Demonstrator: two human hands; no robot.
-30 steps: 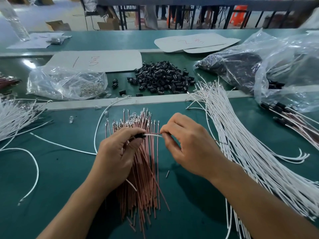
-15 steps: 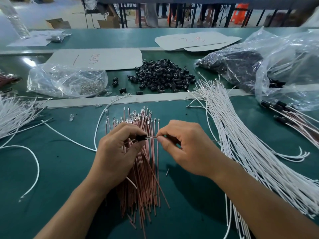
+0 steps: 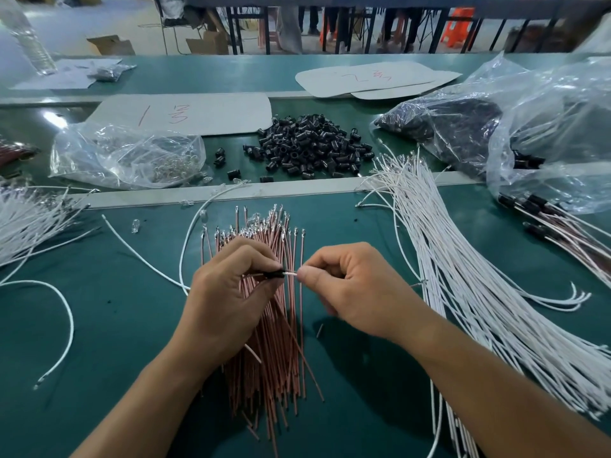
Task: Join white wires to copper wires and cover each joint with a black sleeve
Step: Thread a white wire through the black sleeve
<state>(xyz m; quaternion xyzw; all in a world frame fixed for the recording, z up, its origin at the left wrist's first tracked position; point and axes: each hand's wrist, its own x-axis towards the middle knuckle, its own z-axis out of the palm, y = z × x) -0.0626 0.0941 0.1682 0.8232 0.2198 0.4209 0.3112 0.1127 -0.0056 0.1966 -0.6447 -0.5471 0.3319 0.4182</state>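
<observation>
My left hand pinches a small black sleeve above the bundle of copper wires lying on the green mat. My right hand pinches a white wire whose end enters the sleeve from the right. A thick fan of white wires lies to the right of my hands. The heap of loose black sleeves sits behind the grey rail at centre.
A clear bag of small metal parts lies back left. Large plastic bags sit back right, with finished sleeved wires beneath them. More white wires lie at the left edge. Paper sheets lie behind.
My hands have closed together slightly; the white wire's end has gone further into the black sleeve, leaving only a short stretch showing between my fingers.
</observation>
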